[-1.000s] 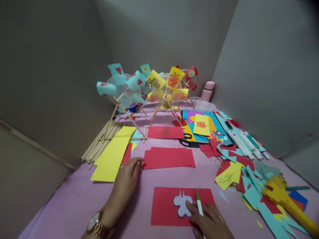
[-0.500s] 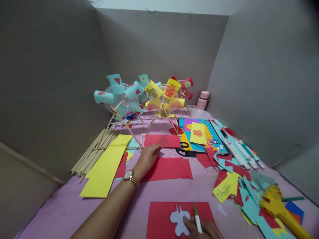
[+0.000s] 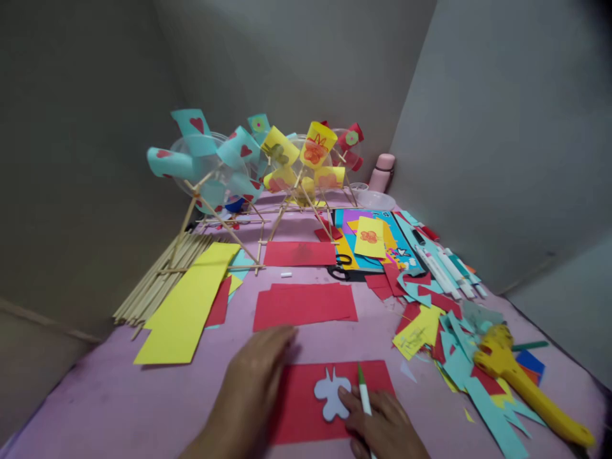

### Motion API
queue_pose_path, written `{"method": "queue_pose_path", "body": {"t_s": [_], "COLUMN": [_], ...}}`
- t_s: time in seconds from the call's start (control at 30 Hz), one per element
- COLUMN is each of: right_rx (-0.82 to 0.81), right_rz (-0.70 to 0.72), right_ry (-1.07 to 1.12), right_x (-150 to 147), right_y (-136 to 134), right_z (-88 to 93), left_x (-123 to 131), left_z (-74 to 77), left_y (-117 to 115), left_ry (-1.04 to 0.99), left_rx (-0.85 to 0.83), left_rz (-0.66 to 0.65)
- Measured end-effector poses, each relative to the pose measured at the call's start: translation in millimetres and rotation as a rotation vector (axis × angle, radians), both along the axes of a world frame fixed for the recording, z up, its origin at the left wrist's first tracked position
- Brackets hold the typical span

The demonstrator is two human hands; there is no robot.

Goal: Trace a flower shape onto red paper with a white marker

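A red paper sheet (image 3: 377, 376) lies near the front edge of the pink table (image 3: 119, 401). On it rests a pale butterfly-shaped cutout (image 3: 327, 395). My right hand (image 3: 382, 427) presses a fingertip on the cutout and grips a green-tipped white pen (image 3: 363, 392). My left hand (image 3: 253, 386) lies flat with fingers stretched over the red sheet's left edge. Another stack of red paper (image 3: 306, 303) sits just beyond my left hand.
Paper pinwheels on stick frames (image 3: 248, 166) stand at the back. Yellow paper (image 3: 186, 306) and wooden sticks (image 3: 148, 287) lie at the left. Coloured scraps (image 3: 449, 331), markers (image 3: 440, 264), black scissors (image 3: 340, 268), a yellow glue gun (image 3: 521, 376) and a pink bottle (image 3: 382, 171) fill the right. Grey walls enclose the table.
My left hand has drawn back from the far red strip to the near red sheet. A small white piece now lies by the far strip. The view shifted.
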State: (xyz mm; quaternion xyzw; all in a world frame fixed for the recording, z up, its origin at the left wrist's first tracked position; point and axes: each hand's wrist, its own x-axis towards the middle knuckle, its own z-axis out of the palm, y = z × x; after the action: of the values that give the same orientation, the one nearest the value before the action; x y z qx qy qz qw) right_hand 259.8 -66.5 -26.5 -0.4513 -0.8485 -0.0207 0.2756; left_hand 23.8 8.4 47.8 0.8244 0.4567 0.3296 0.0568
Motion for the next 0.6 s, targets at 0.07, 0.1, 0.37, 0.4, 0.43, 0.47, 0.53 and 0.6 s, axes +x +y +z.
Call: {"method": "queue_pose_path", "body": {"t_s": [0.07, 0.1, 0.37, 0.4, 0.43, 0.47, 0.53, 0.6], "right_rx": [0.013, 0.034, 0.067, 0.046, 0.003, -0.051, -0.179, -0.234], "right_rz": [0.062, 0.090, 0.115, 0.099, 0.073, 0.036, -0.025, -0.029], "right_ry": [-0.008, -0.018, 0.081, 0.160, 0.240, 0.320, 0.401, 0.407], "right_x": [4.0, 5.7, 3.4, 3.2, 3.4, 4.0, 6.1, 8.1], "right_y": [2.3, 3.7, 4.8, 3.0, 1.0, -1.0, -4.0, -5.1], "right_z": [-0.4, -1.6, 7.6, 12.2, 17.0, 21.9, 31.0, 37.8], "left_x": [9.5, 14.6, 37.0, 37.4, 37.7, 38.1, 39.5, 41.6], "left_z": [-13.3, -19.5, -35.0, -34.2, -33.2, -32.0, -29.4, -26.7], "left_y": [-30.2, -41.1, -51.4, -51.0, -51.0, -51.3, -51.7, -50.7], "left_ry": [0.148, 0.205, 0.445, 0.458, 0.465, 0.459, 0.422, 0.359], "left_rx": [0.193, 0.282, 0.374, 0.381, 0.376, 0.368, 0.330, 0.285], "left_rz": [-0.074, -0.118, -0.136, -0.133, -0.130, -0.129, -0.128, -0.125]}}
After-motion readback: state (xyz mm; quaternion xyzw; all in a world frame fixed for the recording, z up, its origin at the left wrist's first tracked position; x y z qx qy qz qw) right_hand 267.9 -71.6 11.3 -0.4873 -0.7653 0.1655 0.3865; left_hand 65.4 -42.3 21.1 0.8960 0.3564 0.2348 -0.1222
